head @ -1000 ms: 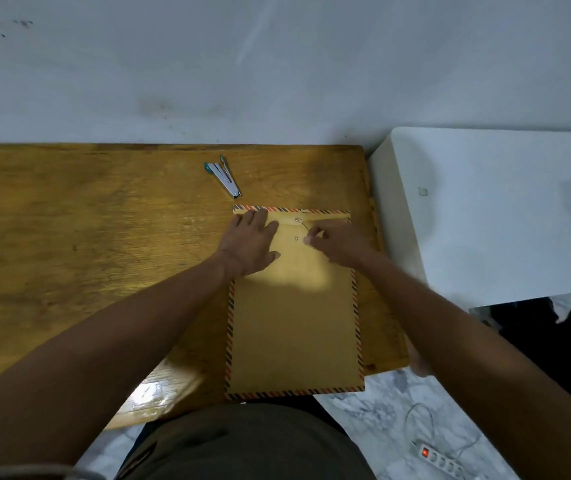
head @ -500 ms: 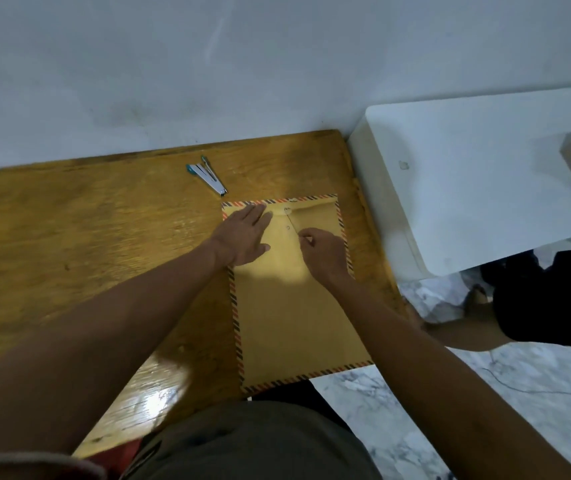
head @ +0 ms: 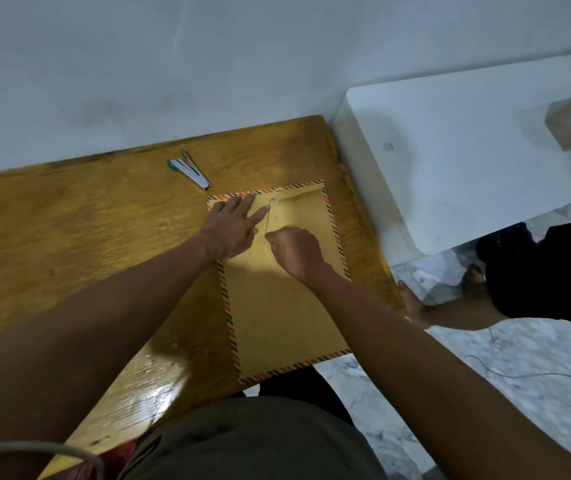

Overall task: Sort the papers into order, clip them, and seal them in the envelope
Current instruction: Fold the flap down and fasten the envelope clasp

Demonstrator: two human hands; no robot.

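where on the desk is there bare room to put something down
Widest bare patch: the wooden desk left of the stapler and the left hand. The envelope fills the right end, with both hands, right hand, crowding its top.

A single head-worn camera looks steeply down and forward from above the person's torso, close over the wooden surface (head: 69,237) with the wall at the top of the frame. The wide lens (edges bend noticeably) tilts the scene slightly, taking in both forearms, the floor (head: 519,393) at right and a white table (head: 467,150) beyond
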